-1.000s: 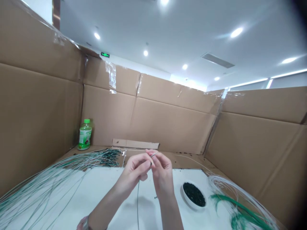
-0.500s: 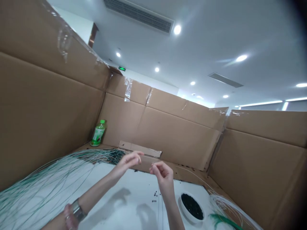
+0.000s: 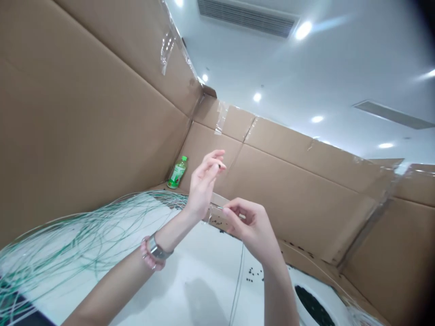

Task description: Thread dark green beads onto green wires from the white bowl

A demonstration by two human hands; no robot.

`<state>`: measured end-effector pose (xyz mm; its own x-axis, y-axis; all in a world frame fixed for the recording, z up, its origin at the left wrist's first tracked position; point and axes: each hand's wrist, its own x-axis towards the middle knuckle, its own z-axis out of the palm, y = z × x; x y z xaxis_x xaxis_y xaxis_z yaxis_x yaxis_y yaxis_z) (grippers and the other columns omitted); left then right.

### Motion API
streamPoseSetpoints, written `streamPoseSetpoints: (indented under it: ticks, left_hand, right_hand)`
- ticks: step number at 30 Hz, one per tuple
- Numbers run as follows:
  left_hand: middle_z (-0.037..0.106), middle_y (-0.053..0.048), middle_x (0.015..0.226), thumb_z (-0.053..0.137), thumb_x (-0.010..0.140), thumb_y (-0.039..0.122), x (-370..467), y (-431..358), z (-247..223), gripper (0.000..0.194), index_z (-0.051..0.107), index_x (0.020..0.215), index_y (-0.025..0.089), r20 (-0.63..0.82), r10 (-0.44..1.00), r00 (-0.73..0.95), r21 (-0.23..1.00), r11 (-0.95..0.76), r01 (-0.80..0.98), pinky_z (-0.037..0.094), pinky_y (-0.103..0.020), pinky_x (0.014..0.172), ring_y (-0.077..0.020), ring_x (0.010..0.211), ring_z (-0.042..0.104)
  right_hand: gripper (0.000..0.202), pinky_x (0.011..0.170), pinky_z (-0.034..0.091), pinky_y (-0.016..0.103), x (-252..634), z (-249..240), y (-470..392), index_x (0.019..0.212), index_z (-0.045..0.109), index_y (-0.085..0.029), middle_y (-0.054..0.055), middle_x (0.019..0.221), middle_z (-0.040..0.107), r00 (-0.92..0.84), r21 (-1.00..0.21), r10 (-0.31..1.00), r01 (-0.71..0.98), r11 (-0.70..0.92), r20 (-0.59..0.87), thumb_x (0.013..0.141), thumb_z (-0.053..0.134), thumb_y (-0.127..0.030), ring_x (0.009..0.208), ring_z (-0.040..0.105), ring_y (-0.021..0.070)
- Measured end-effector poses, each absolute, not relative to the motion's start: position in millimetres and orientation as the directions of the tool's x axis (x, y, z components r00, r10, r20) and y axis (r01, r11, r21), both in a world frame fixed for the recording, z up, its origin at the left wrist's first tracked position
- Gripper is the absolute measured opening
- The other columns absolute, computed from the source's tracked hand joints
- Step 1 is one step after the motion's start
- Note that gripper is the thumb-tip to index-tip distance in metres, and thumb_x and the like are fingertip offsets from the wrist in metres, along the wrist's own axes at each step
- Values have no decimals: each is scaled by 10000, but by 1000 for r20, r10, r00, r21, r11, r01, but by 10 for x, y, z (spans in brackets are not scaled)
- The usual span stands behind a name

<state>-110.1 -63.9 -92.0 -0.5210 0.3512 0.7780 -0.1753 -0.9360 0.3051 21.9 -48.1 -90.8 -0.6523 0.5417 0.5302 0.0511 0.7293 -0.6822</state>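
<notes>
My left hand point(image 3: 204, 183) is raised with thumb and forefinger pinched on a small black bead-like piece point(image 3: 219, 166); the other fingers are loosely bent. Lower and to the right, my right hand point(image 3: 249, 226) pinches a thin pale wire point(image 3: 217, 207), its short end pointing toward my left wrist. Thin strands point(image 3: 240, 276) hang below my right hand over the white table surface point(image 3: 204, 267). Several loose black pieces point(image 3: 250, 274) lie on the table beside my right forearm. The white bowl point(image 3: 297, 311), filled with black pieces, is partly cut off at the bottom right.
A mass of green and white wires point(image 3: 102, 235) spreads over the left of the table. A green-capped bottle point(image 3: 177, 173) stands in the far left corner. Tall cardboard walls point(image 3: 288, 190) surround the work area. More pale wires point(image 3: 360, 314) lie at lower right.
My left hand has risen, turning upward, and a black piece now shows in its fingers. My right hand still pinches the wire. The view has swung left.
</notes>
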Motion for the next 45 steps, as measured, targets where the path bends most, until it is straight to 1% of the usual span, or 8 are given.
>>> streamPoseSetpoints:
  ticks: [4, 11, 20, 28, 32, 35, 39, 45]
  left_hand:
    - [518, -6, 1254, 514, 863, 326, -1152, -780, -912, 201, 560, 709, 205, 797, 348, -493, 295, -937, -185, 421, -306, 976, -165, 1205, 446]
    - [521, 3, 1243, 482, 889, 266, -1130, -882, -915, 213, 594, 715, 216, 834, 300, -464, 273, -954, -128, 353, -346, 1078, -174, 1252, 420]
    - [515, 7, 1269, 510, 883, 304, -1054, -850, -971, 197, 618, 735, 234, 838, 322, -441, 311, -945, -99, 349, -388, 1086, -204, 1270, 406]
    - [521, 4, 1233, 528, 882, 285, -1023, -852, -965, 199, 632, 725, 220, 830, 348, -436, 295, -937, -186, 312, -323, 1094, -163, 1236, 415]
    - [532, 17, 1185, 551, 876, 309, -1003, -849, -978, 192, 637, 726, 223, 787, 472, -398, 365, -875, -317, 360, -250, 1021, -125, 1166, 454]
    - [543, 14, 1073, 595, 849, 339, -995, -862, -992, 176, 648, 726, 225, 770, 568, -290, 439, -802, -404, 396, -202, 952, -102, 1067, 487]
    - [517, 10, 958, 631, 823, 357, -1020, -850, -1007, 151, 668, 752, 229, 780, 616, -112, 518, -735, -438, 405, -176, 918, -86, 962, 487]
    - [488, 8, 926, 650, 814, 279, -1060, -784, -1016, 56, 684, 790, 241, 774, 631, 52, 595, -697, -399, 459, -165, 792, -73, 851, 506]
  right_hand:
    - [137, 402, 404, 184, 54, -959, -552, 678, 618, -179, -27, 547, 467, -624, -611, 504, 54, 790, 597, 781, 562, -248, 460, 403, 76]
    - [156, 456, 306, 209, -41, -1013, -598, 634, 578, -195, -44, 530, 427, -568, -370, 367, 115, 922, 737, 785, 552, -166, 474, 337, 74]
    - [143, 436, 333, 191, -11, -1024, -714, 664, 604, -209, -45, 550, 447, -517, -369, 360, 91, 925, 777, 762, 574, -110, 468, 354, 71]
    - [154, 423, 321, 172, -27, -1018, -752, 654, 592, -181, -48, 560, 429, -457, -301, 290, 50, 952, 841, 750, 558, -66, 468, 329, 54]
    - [137, 418, 330, 169, 93, -985, -729, 701, 597, -194, -35, 599, 503, -173, -315, 303, -42, 948, 937, 776, 582, -81, 518, 429, 66]
    - [137, 437, 398, 162, 193, -954, -751, 723, 623, -199, -7, 698, 557, 1, -319, 320, -74, 945, 948, 785, 589, -81, 614, 537, 86]
    - [145, 599, 528, 218, 241, -945, -790, 712, 638, -184, 42, 885, 626, 63, -281, 285, -68, 957, 956, 775, 586, -64, 812, 630, 145]
    - [173, 620, 559, 218, 230, -973, -742, 745, 629, -177, 40, 914, 668, 32, -229, 234, -124, 966, 972, 746, 571, -14, 807, 669, 147]
